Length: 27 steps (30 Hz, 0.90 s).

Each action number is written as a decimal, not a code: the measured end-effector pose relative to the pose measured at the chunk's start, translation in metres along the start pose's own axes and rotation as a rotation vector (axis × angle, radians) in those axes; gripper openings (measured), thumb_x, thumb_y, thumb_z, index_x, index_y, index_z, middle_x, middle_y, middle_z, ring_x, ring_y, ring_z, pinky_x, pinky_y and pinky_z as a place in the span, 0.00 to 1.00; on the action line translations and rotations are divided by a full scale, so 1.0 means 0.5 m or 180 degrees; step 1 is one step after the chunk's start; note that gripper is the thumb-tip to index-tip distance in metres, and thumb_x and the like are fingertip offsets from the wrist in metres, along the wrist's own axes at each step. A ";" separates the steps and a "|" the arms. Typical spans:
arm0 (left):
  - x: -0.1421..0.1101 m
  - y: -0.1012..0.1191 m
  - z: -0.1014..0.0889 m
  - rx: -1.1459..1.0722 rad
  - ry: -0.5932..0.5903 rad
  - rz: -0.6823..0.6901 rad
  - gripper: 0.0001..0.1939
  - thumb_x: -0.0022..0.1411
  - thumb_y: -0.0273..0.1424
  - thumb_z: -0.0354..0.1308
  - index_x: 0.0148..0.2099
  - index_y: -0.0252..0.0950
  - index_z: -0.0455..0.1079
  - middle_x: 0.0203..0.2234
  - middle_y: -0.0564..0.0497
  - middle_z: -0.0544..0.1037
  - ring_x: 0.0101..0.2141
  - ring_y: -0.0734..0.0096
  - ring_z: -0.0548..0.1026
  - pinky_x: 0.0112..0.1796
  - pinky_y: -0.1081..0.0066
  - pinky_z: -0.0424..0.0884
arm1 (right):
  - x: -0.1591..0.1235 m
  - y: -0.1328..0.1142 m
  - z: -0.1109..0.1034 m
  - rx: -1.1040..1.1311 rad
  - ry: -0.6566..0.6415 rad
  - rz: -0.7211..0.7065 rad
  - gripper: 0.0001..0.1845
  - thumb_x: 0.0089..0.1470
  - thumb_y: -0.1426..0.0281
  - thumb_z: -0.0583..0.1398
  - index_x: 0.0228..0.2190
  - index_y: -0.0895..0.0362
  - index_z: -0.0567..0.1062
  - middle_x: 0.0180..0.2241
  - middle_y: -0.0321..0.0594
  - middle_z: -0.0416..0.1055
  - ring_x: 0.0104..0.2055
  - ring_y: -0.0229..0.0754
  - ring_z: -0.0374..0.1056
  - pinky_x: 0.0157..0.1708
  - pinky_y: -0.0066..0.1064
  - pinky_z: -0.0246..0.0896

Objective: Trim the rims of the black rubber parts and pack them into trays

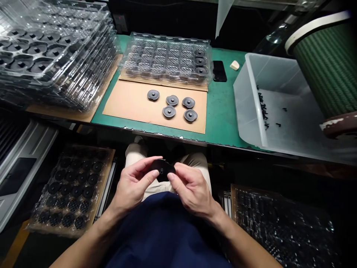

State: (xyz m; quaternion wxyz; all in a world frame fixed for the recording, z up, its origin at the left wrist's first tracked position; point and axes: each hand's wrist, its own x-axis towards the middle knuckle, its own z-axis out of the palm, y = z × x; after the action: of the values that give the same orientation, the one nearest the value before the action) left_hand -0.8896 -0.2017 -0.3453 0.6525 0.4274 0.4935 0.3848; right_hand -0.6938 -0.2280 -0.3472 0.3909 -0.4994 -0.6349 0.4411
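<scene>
Between my two hands, above my lap, is a round black moulded part (161,169) with a small hub in its middle. My left hand (135,182) pinches its left edge with thumb and fingers. At the opposite edge, my right hand (192,188) grips it the same way. Several similar dark discs, such as this black disc (169,111), lie on a cardboard sheet (125,100) on the bench in front of me. Behind them stands a clear plastic tray (167,57), with discs in its right-hand column of pockets.
Tall stacked clear trays (80,70) fill the bench's left side. A translucent bin (248,100) with small black bits stands at right, under a green cylinder (326,63). A phone (219,70) lies beside the tray. Lower left is a filled tray (69,190); more trays (279,223) sit lower right.
</scene>
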 end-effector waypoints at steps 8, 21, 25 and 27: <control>0.029 0.027 -0.015 0.0127 -0.0450 -0.0142 0.18 0.58 0.34 0.74 0.51 0.41 0.82 0.41 0.47 0.86 0.43 0.63 0.82 0.45 0.73 0.78 | 0.003 -0.017 -0.013 -0.0112 -0.0615 -0.0226 0.18 0.67 0.69 0.55 0.23 0.56 0.67 0.24 0.33 0.61 0.26 0.35 0.56 0.29 0.32 0.49; 0.016 -0.027 0.033 -0.1506 -0.0613 -0.0577 0.35 0.61 0.26 0.69 0.69 0.44 0.67 0.58 0.44 0.78 0.57 0.63 0.76 0.57 0.71 0.72 | -0.009 0.036 0.041 0.1429 0.0359 0.1251 0.23 0.67 0.53 0.58 0.26 0.55 0.65 0.21 0.28 0.52 0.23 0.33 0.44 0.22 0.28 0.42; 0.011 -0.046 0.039 -0.1238 -0.0239 -0.0549 0.46 0.57 0.26 0.74 0.72 0.49 0.60 0.49 0.49 0.81 0.46 0.72 0.78 0.49 0.77 0.74 | -0.007 0.034 0.043 0.1275 0.0317 0.1040 0.22 0.70 0.54 0.55 0.31 0.57 0.72 0.27 0.34 0.61 0.30 0.36 0.57 0.32 0.29 0.56; 0.011 -0.051 0.043 -0.1075 0.0066 -0.0562 0.46 0.55 0.28 0.76 0.71 0.47 0.62 0.43 0.51 0.82 0.41 0.74 0.78 0.45 0.78 0.74 | -0.007 0.032 0.046 0.1139 0.0212 0.0822 0.23 0.72 0.55 0.51 0.31 0.57 0.71 0.29 0.35 0.63 0.33 0.38 0.60 0.36 0.30 0.59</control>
State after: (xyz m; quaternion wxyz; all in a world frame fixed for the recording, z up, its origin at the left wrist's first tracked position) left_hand -0.8653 -0.2089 -0.3676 0.7411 0.2629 0.4642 0.4077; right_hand -0.7099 -0.2335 -0.3697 0.4343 -0.5136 -0.4641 0.5764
